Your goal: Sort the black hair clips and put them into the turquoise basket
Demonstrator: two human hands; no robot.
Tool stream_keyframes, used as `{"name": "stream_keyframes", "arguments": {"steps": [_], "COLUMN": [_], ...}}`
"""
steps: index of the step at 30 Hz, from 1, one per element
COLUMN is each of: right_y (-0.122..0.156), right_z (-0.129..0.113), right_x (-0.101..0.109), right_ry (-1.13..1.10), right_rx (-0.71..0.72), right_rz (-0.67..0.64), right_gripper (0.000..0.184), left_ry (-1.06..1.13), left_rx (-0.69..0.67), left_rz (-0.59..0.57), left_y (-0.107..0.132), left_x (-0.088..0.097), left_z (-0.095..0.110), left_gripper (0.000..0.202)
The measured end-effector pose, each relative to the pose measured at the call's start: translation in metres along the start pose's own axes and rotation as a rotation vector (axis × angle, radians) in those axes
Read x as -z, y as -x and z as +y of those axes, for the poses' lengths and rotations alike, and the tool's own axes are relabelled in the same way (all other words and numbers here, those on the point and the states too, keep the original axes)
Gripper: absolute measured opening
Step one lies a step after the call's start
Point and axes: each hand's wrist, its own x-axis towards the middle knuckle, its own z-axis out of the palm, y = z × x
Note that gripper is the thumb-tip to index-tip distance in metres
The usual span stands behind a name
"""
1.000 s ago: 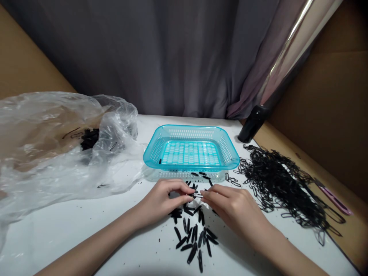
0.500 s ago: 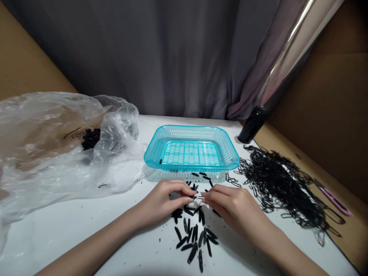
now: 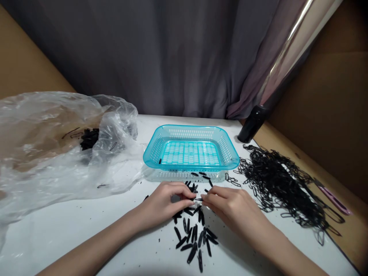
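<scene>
My left hand (image 3: 172,201) and my right hand (image 3: 227,201) face each other over the white table, fingertips pinched close together. Between them runs a thin black piece (image 3: 198,199), held at one end by each hand; its exact kind is too small to make out. Slim black oblong pieces (image 3: 194,234) lie scattered below and around my fingers. Just beyond the hands stands a turquoise plastic basket (image 3: 191,167), with a small black piece (image 3: 160,161) inside at its left.
A heap of black wire loops (image 3: 276,176) covers the right side, beside a pink-handled tool (image 3: 335,201). Behind it stands a black cylinder (image 3: 251,124). A clear plastic bag (image 3: 71,172) with black pieces (image 3: 89,138) spreads over the left. A grey curtain (image 3: 161,57) hangs at the back.
My hands have shifted slightly, and the thin black piece between the fingertips has turned a little. A dark bit now shows by my left wrist. The basket and heaps stay put.
</scene>
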Motion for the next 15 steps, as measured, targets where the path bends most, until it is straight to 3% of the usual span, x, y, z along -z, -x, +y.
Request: {"name": "stream_keyframes", "arguments": {"steps": [15], "right_y": [-0.0015], "right_z": [-0.0033], "right_x": [-0.0005], "right_ry": [0.038], "right_rx": [0.031], "right_rz": [0.027], "right_gripper": [0.014], "left_ry": [-0.07], "left_rx": [-0.08], "left_rz": [-0.01], "left_y": [-0.0009], "left_x": [-0.0008], "left_z": [-0.0019], "left_gripper": [0.009]}}
